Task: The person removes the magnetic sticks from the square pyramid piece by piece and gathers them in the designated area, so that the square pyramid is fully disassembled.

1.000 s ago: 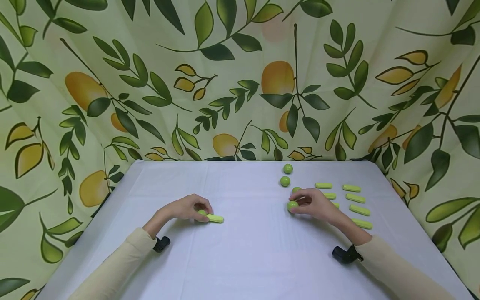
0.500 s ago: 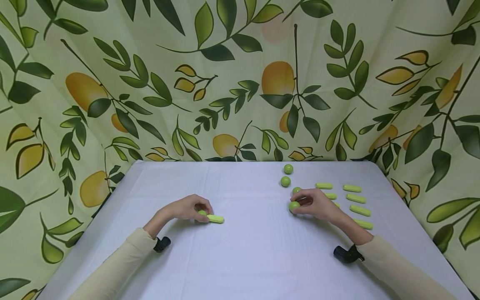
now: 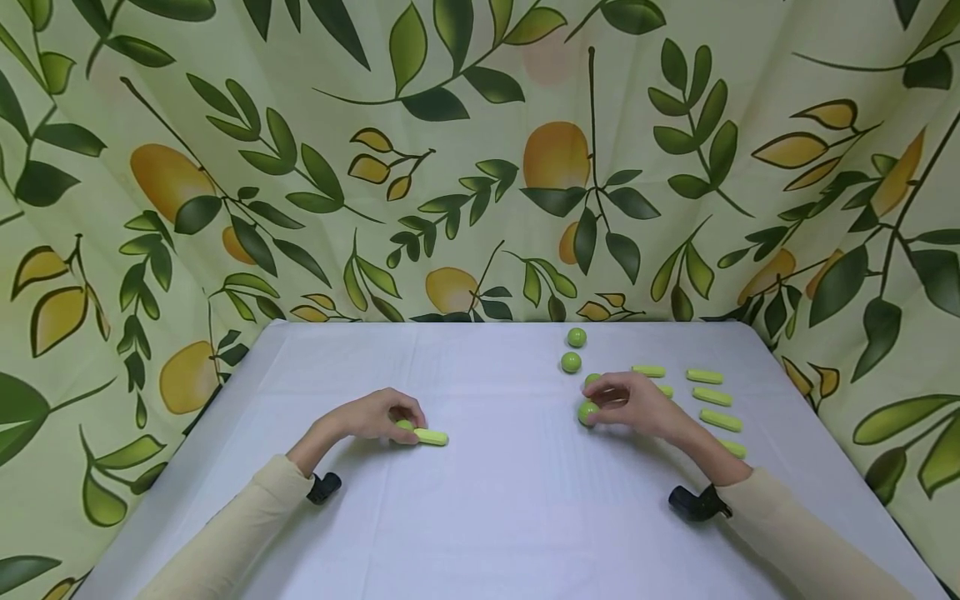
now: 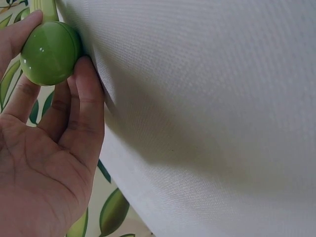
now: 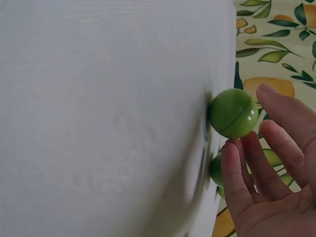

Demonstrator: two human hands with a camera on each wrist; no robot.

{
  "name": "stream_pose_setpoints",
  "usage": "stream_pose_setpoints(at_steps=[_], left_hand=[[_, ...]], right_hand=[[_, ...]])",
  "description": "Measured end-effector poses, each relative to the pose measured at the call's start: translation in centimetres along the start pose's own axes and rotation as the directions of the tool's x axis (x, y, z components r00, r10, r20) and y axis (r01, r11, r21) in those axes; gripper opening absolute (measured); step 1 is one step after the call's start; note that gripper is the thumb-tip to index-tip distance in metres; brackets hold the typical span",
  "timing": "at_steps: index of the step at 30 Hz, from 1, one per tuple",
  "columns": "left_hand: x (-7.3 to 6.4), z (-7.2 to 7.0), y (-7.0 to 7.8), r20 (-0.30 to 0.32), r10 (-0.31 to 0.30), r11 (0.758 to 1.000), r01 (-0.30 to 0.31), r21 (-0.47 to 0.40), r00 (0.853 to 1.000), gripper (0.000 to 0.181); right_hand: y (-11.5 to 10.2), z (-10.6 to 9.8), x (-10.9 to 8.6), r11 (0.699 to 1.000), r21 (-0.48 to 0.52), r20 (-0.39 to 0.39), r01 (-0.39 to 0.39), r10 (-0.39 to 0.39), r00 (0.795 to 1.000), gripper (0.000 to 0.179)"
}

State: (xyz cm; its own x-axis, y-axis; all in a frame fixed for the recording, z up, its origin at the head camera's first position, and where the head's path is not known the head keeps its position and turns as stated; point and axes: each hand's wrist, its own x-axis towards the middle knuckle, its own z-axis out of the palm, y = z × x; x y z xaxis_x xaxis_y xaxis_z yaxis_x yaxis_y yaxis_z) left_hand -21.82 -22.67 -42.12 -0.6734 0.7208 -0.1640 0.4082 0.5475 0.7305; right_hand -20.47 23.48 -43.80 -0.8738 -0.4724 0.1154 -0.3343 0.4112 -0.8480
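Note:
In the head view my left hand (image 3: 382, 415) pinches a glossy green ball (image 4: 51, 53) between thumb and fingertips, low over the table at left of centre. A light green rod (image 3: 431, 437) sticks out to the right from that ball; the left wrist view shows its end (image 4: 45, 9) right against the ball. My right hand (image 3: 632, 405) is at another green ball (image 5: 233, 113) on the cloth. Its thumb stands apart from this ball, and the other fingertips are right beside it, straight and loosely spread.
A white cloth (image 3: 480, 517) covers the table. Beyond the right hand lie more green balls (image 3: 571, 362), one partly hidden by the fingers. Several light green rods (image 3: 711, 397) lie in two columns at the right, some behind the hand. A leaf-patterned curtain (image 3: 480, 208) surrounds the table.
My right hand has loosened its fingers from the ball and shifted slightly up and right. The ball moved a little right earlier, then stayed. My left hand has not moved.

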Motion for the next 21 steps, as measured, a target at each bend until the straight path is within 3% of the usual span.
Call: stream_pose_setpoints(at_steps=[10,21], left_hand=[[-0.1,0.0,0.1,0.007,-0.025,0.999,0.025,0.022,1.000,0.012],[-1.0,-0.7,0.4,0.024,0.011,0.999,-0.011,-0.030,1.000,0.025]], right_hand=[[-1.1,-0.6,0.9,0.999,0.034,-0.013,0.015,-0.015,1.000,0.035],[-2.2,1.8,3.5,0.993,0.112,0.028,0.026,-0.029,0.999,0.036]])
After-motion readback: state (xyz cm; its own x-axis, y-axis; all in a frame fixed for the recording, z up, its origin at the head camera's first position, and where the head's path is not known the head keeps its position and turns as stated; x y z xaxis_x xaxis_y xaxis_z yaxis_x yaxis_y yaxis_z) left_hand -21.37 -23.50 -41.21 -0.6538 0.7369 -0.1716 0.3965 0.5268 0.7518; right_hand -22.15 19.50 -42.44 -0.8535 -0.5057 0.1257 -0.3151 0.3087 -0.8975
